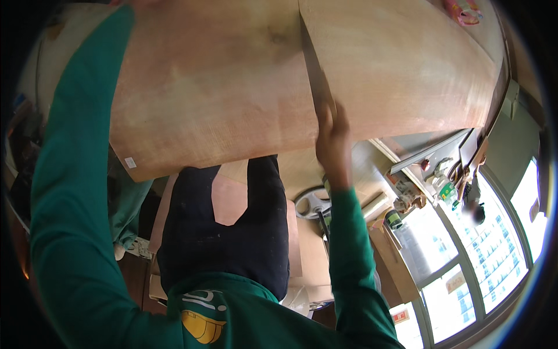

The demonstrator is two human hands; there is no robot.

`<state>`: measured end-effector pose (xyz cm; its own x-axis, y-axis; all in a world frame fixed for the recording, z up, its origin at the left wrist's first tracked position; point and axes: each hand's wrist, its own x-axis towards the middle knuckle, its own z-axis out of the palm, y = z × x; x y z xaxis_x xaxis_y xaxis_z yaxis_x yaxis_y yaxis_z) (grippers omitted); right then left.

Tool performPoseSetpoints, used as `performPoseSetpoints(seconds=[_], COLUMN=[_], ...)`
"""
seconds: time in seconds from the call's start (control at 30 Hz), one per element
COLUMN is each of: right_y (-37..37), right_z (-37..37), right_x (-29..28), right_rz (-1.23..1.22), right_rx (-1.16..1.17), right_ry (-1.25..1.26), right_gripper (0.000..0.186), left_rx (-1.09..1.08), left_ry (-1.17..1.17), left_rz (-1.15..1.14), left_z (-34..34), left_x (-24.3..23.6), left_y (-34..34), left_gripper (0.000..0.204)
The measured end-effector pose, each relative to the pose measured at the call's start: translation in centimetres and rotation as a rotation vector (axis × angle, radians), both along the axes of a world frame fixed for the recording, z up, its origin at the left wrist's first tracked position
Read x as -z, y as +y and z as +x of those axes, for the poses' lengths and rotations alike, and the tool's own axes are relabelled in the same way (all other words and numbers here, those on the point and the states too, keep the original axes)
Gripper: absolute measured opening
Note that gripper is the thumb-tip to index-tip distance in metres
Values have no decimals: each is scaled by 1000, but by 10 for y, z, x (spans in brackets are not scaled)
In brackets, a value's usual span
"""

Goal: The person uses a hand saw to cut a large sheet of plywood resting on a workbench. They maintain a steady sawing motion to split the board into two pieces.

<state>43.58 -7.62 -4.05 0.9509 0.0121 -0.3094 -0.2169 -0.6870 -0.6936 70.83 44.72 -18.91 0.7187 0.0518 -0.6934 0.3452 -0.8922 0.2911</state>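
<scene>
Sweatshirt (pixel 258 320) nearest, edge-hold the presumably stiff panel (pixel 203 93): my right fingers (pixel 326 121) half-curl at its right edge, grip unclear, left hand (pixel 144 2) indistinct.

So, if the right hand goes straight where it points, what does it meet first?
Probably the right-side wooden panel, at its left edge; the right hand seems very near; depth is unclear.

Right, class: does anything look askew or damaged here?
Askew, yes: between the left pale-brown wooden sheet and the right wooden sheet, a dark wedge widens toward the right hand; their edges don't look parallel. No damage stands out.
</scene>
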Motion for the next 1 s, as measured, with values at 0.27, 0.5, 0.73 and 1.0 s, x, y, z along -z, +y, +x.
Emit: performPoseSetpoints(seconds=[0.27, 0.5, 0.73, 1.0], right_y=[-35, 28, -39, 24], right_z=[-88, 57, -106, 37], right_x=[-120, 14, -173, 19], right_rz=[-116, 57, -180, 54], right_rx=[75, 45, 38, -12], right_ry=[281, 43, 368, -11], right_gripper=[38, 42, 43, 34], left_rx=[-83, -235, -160, -256], left_ry=[152, -266, -61, -120], left_rz=[-86, -12, 96, -100], left_z=[5, -19, -12, -9], left_x=[-46, 16, 3, 24], left_y=[-21, 1, 4, 31], left_gripper=[134, 125, 134, 139])
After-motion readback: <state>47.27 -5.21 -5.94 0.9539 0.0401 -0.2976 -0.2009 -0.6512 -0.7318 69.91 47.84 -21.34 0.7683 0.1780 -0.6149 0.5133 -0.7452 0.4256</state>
